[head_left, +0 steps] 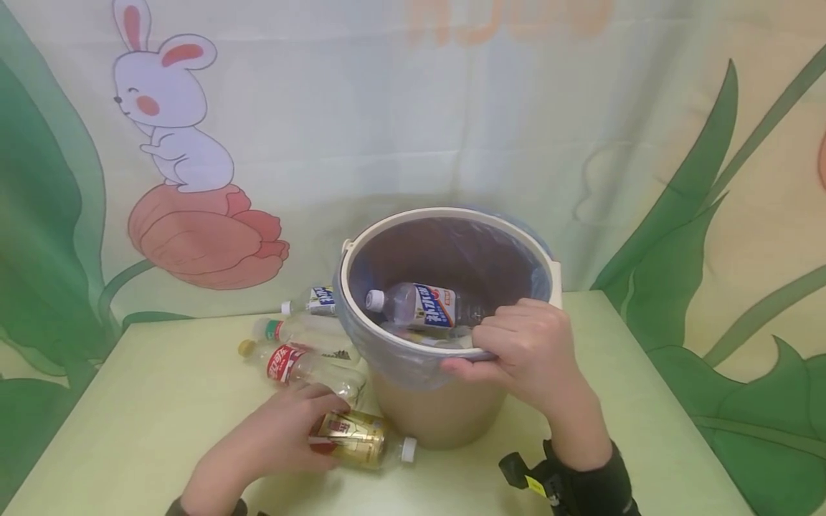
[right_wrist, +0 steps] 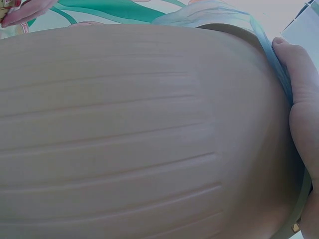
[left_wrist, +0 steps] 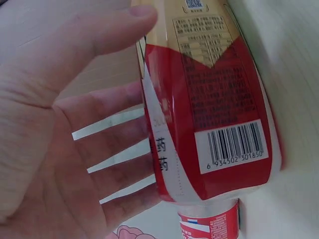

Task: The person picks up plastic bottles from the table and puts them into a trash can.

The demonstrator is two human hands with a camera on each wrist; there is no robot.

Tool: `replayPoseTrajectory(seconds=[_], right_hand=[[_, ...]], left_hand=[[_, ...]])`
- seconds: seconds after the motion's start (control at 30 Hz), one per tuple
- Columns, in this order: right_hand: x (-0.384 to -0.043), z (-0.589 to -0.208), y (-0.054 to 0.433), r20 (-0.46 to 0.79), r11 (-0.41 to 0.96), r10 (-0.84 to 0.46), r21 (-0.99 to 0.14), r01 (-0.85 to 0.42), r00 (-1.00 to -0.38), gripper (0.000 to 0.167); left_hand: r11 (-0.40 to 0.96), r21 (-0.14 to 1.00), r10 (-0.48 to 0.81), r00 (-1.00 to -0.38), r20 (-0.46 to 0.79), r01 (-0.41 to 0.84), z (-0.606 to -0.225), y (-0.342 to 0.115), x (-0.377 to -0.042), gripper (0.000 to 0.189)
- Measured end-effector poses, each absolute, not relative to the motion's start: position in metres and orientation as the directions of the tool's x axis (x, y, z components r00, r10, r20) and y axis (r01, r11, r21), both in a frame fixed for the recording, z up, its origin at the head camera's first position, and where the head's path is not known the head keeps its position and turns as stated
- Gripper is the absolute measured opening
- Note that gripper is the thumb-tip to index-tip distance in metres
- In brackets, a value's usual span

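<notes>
My left hand point(head_left: 280, 437) holds a plastic bottle point(head_left: 364, 438) with a gold and red label and a white cap, lying by the foot of the bin. In the left wrist view the thumb point(left_wrist: 129, 22) is at one side of this bottle and the fingers reach behind it. My right hand point(head_left: 532, 351) grips the near right rim of a beige waste bin point(head_left: 432, 412), its fingers over the edge and its thumb outside. A bluish bag point(head_left: 406, 365) lines the bin and folds over the rim. Inside lies a blue-labelled bottle point(head_left: 429, 304) with a white cap.
Left of the bin lie a red-labelled bottle point(head_left: 303, 364) with a yellow cap, a clear bottle point(head_left: 316, 333) with a green label, and a blue-labelled bottle point(head_left: 319, 301). A cloth backdrop point(head_left: 400, 129) with printed rabbit and leaves hangs behind the pale table point(head_left: 161, 387).
</notes>
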State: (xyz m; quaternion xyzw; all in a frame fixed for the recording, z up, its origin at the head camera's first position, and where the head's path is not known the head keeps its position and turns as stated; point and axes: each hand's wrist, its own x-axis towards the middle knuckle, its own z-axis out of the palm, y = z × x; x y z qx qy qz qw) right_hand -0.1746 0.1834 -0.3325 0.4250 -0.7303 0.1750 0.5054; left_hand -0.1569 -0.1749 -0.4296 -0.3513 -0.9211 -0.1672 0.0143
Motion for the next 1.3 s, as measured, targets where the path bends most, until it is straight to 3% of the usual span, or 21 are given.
replayPoseTrajectory(seconds=[0.17,0.53,0.8,1.3], right_hand=[[-0.174,-0.333,0.184,0.887,0.578,-0.443,0.171,-0.798,-0.13,0.067],[-0.175,-0.333,0.183,0.89,0.576,-0.44,0.174,-0.798,-0.123,0.068],[-0.174,-0.333,0.183,0.884,0.583,-0.446,0.17,-0.795,-0.138,0.069],[-0.175,-0.334,0.182,0.897,0.58,-0.426,0.171,-0.797,-0.117,0.069]], left_hand=[[0.707,0.381,0.627,-0.778,0.053,0.596,-0.431,-0.172,-0.157,0.056],[0.709,0.402,0.641,-0.767,-0.026,0.579,-0.448,-0.167,-0.16,0.062],[0.725,0.379,0.633,-0.773,-0.04,0.575,-0.454,-0.16,-0.159,0.074],[0.748,0.368,0.606,-0.795,-0.039,0.552,-0.454,-0.16,-0.159,0.069]])
